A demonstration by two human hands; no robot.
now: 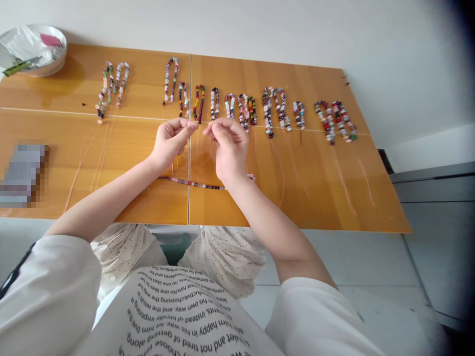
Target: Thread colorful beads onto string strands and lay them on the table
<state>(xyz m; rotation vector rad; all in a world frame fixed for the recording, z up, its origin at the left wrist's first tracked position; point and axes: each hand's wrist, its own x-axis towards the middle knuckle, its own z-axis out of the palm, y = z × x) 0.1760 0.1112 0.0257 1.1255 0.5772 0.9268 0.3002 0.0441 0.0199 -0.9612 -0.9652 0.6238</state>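
Note:
My left hand [169, 143] is held over the table's middle seam, thumb and forefinger pinched together on what looks like a thin thread. Facing it a short gap away, my right hand [230, 148] pinches in the same way; the fine thread between and below the fingertips is hard to make out. Under both wrists a string of beads [200, 185] in dark, red and pale colours lies across the wood, partly hidden by my right forearm. Just beyond my fingertips rests a looped strand of red, yellow and green beads [199, 101].
Several looped bead strands [272, 111] form a row along the table [315, 173], with loose pink threads trailing towards me. More strands [107, 91] lie at the left. A bowl [55, 64] with plastic bags stands at the far left corner, and a blurred-out grey object [22, 173] lies nearer.

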